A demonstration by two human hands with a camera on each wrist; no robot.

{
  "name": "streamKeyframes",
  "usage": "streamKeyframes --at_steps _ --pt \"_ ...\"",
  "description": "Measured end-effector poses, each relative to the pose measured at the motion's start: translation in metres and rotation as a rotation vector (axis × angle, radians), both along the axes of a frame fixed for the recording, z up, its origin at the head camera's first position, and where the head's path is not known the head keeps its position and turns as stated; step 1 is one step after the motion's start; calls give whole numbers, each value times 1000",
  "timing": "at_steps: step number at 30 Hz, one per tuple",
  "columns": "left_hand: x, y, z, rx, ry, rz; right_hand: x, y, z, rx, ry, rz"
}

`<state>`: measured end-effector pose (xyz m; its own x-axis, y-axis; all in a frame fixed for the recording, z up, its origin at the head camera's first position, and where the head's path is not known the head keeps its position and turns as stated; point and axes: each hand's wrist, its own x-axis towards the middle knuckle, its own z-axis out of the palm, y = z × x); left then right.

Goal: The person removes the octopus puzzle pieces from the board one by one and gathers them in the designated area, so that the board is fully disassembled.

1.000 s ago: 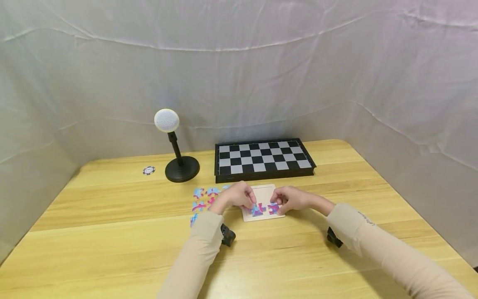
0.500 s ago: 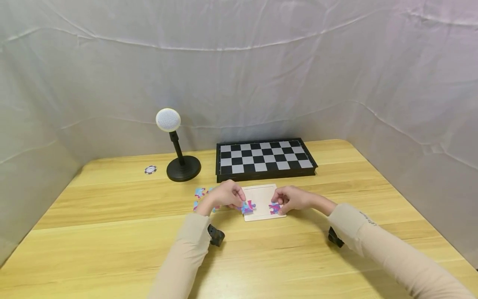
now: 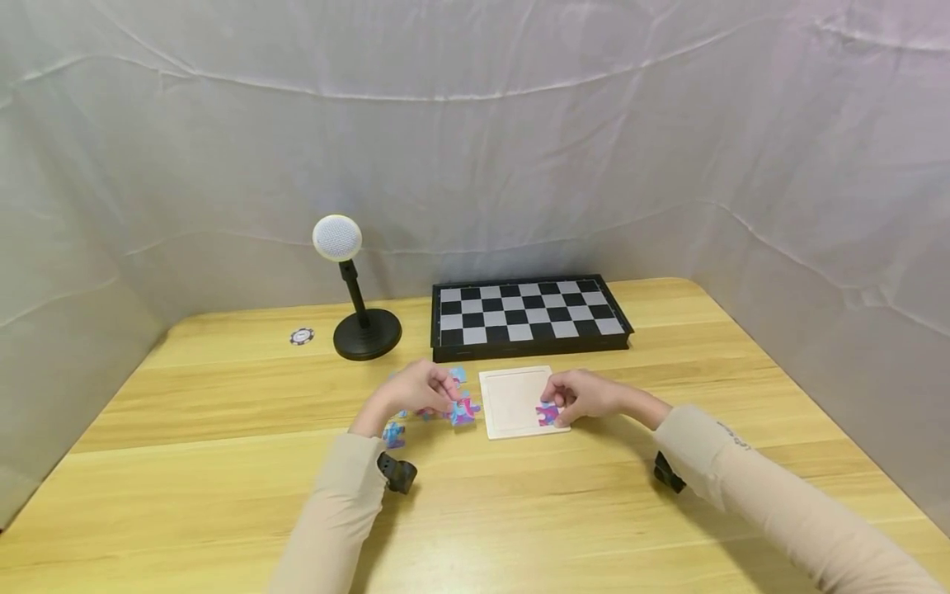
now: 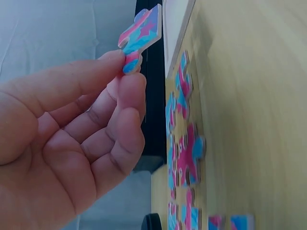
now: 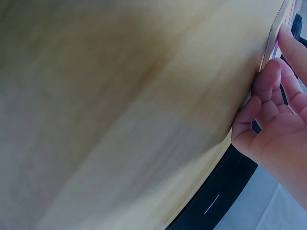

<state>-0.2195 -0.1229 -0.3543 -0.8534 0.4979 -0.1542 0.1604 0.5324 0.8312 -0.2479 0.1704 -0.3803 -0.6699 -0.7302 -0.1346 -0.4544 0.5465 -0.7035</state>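
Observation:
My left hand (image 3: 417, 388) pinches a pink, blue and purple jigsaw piece (image 4: 144, 33) between thumb and index finger, raised above the table in the left wrist view. Beneath and beside that hand lie several loose jigsaw pieces (image 4: 188, 158), partly covered by it in the head view. To their right is a shallow pale wooden puzzle tray (image 3: 510, 398). At its lower right corner, my right hand (image 3: 588, 394) grips a purple and pink jigsaw piece (image 3: 547, 414) with thumb and index finger. In the right wrist view the fingers and tray edge hide most of that piece.
A black-and-white checkered board (image 3: 529, 310) in a black frame lies behind the tray. At back left stands a round white mesh-headed thing (image 3: 337, 238) on a black stand. A poker chip (image 3: 302, 336) lies left of its base.
My left hand has carried its jigsaw piece leftward off the tray, to above the loose pieces. The right hand stays at the tray's lower right corner.

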Motion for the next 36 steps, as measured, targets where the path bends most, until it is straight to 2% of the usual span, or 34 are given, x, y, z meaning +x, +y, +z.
streamKeyframes --at_steps 8,19,24,30,36 --pt "3 -17 -2 23 -31 -15 1 0 0 1 -4 -9" --pt "5 -35 -3 -22 -43 -24 0 0 -1 -7 3 1" --pt "5 -39 -5 -78 -71 4 -1 0 -1 3 7 1" --pt "3 -39 -7 -139 -54 37 -1 0 -2 -1 6 -1" --pt "3 -37 -7 -175 -38 36 -1 1 -2 -2 11 -1"
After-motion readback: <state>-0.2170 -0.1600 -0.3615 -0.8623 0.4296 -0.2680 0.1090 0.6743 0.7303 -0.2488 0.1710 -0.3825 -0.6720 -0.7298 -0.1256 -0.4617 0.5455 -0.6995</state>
